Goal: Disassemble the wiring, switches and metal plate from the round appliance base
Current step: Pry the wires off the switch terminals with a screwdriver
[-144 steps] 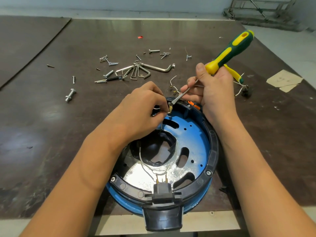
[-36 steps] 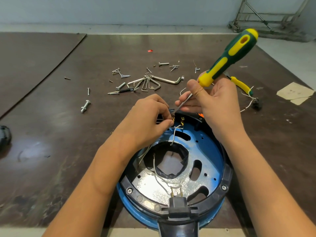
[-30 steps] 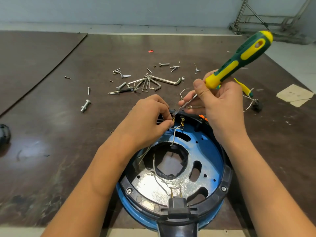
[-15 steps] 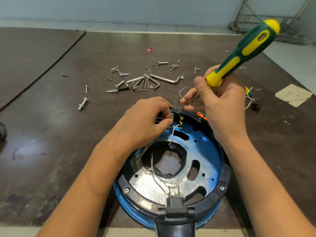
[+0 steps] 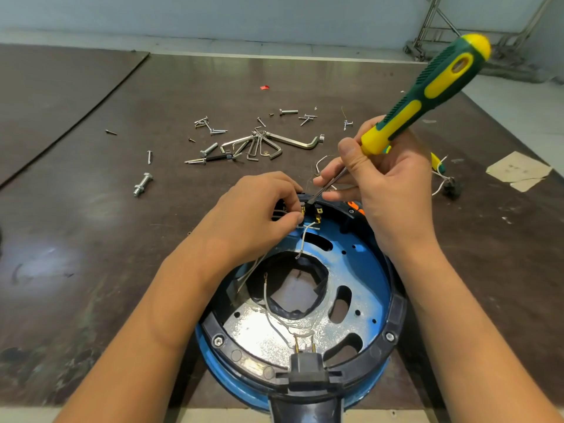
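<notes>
The round appliance base (image 5: 393,328), blue with a black rim, lies open side up at the table's near edge. Inside it sits a shiny metal plate (image 5: 259,331) with thin white wires (image 5: 274,319) running to a black plug socket (image 5: 306,366). At the far rim is a black switch (image 5: 317,210) with brass terminals. My left hand (image 5: 259,215) pinches a terminal on that switch. My right hand (image 5: 384,184) grips a green and yellow screwdriver (image 5: 427,90), its tip resting on the switch beside my left fingers.
Beyond the base lie a bunch of hex keys (image 5: 268,145), several loose screws and a large bolt (image 5: 142,184). Yellow-handled pliers (image 5: 439,164) and a small wired part (image 5: 451,189) rest to the right, near a paper scrap (image 5: 518,174).
The screwdriver handle has tilted further up and to the right while its tip stays at the switch. My left hand keeps its pinch in the same place. The view has shifted slightly.
</notes>
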Demonstrator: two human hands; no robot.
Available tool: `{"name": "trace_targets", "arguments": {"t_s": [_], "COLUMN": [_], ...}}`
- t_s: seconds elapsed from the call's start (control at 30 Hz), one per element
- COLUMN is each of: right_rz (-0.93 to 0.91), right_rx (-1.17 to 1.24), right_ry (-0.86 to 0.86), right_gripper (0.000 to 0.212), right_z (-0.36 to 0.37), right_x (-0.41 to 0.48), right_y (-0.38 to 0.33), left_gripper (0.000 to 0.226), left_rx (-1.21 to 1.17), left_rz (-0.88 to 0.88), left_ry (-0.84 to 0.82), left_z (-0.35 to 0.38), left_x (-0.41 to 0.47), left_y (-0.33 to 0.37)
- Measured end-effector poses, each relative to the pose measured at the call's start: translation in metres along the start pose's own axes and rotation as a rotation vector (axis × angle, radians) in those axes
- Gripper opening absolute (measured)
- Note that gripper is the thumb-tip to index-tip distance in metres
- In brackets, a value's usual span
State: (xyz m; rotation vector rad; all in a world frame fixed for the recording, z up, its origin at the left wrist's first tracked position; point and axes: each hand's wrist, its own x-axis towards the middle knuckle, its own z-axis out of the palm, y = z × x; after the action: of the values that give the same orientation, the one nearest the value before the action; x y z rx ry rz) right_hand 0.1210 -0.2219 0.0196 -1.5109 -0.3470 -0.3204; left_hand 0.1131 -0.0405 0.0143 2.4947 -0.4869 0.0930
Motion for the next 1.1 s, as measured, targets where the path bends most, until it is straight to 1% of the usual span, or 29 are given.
{"name": "trace_targets", "arguments": {"t_s": [0.23,0.33,0.4,0.5,0.57,0.6,0.67,0.73,0.87,0.9,0.97,1.1], "right_rz": [-0.038,-0.045,0.000,0.128,0.234,0.249,0.188,0.145,0.125,0.113,0.099,0.097], "right_rx": [-0.018,-0.059,-0.047,-0.019,-0.044,-0.076,-0.139,-0.134,0.075,0.112,0.148,0.144], "right_ry": [-0.087,-0.081,-0.052,-0.036,-0.106,-0.148,-0.201,-0.203,-0.063,-0.051,-0.068,-0.081], "right_gripper": [0.018,0.019,0.019,0.016,0.016,0.016,0.018,0.019,0.011,0.010,0.009,0.011], "right_z": [0.005,0.008,0.005,-0.002,-0.004,-0.003,-0.002,-0.002,-0.007,-0.008,-0.008,-0.008], "right_x": [-0.001,-0.001,0.002,0.007,0.008,0.008,0.007,0.006,0.001,0.001,0.000,0.001], "right_y": [-0.005,-0.006,-0.005,-0.001,0.003,0.004,0.006,0.005,0.002,0.002,0.001,0.001], "left_gripper": [0.009,0.009,0.009,0.009,0.009,0.009,0.009,0.009,0.009,0.009,0.009,0.010], "left_rx": [0.009,0.008,0.013,0.025,0.018,0.016,0.020,0.021,0.007,0.006,0.004,0.000], "left_rz": [-0.014,-0.009,-0.007,-0.008,-0.006,-0.003,0.000,0.000,0.003,0.001,-0.002,-0.005], "left_ry": [0.000,-0.005,-0.005,-0.009,-0.013,-0.015,-0.012,-0.007,0.005,0.006,0.004,0.005], "left_z": [0.001,0.001,0.001,0.001,0.001,0.001,0.001,0.001,0.001,0.000,0.000,0.001], "left_x": [0.000,0.000,0.000,0.000,0.000,0.000,0.000,0.000,0.000,0.000,0.000,0.000], "left_y": [0.001,0.001,0.001,0.001,0.002,0.002,0.002,0.001,0.001,0.001,0.001,0.001]}}
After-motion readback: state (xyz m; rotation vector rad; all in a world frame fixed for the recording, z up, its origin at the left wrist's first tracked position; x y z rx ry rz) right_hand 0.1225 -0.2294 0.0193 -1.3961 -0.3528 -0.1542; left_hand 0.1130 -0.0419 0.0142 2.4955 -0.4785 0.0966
